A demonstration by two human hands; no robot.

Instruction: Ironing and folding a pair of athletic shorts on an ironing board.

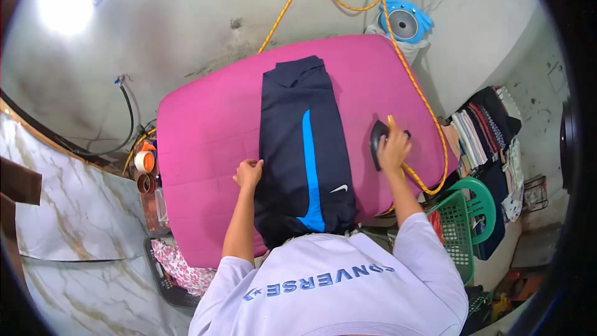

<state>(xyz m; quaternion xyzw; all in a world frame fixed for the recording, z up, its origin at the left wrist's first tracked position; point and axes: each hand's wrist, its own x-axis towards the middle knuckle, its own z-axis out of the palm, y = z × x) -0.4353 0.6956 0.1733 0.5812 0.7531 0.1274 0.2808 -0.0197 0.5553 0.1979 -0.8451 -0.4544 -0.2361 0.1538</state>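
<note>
Dark Nike trousers with a bright blue side panel [284,149] lie lengthwise on a pink padded ironing surface [210,126]. My left hand [248,173] pinches their left edge about midway down. To the right of the trousers, my right hand [394,148] grips the handle of a dark clothes iron [377,142], which is over the pink cloth, apart from the garment. Whether the soleplate touches the cloth is hard to tell. A yellow cord [422,93] runs from the iron around the right side and up. The waist end of the garment is near my body, partly in shadow.
A blue fan [403,23] stands behind the far right corner. Folded clothes [471,137] are stacked at the right, beside a green plastic basket [452,224]. Tape rolls [144,161] sit at the left edge. A dark basket [163,284] with patterned cloth is at the lower left.
</note>
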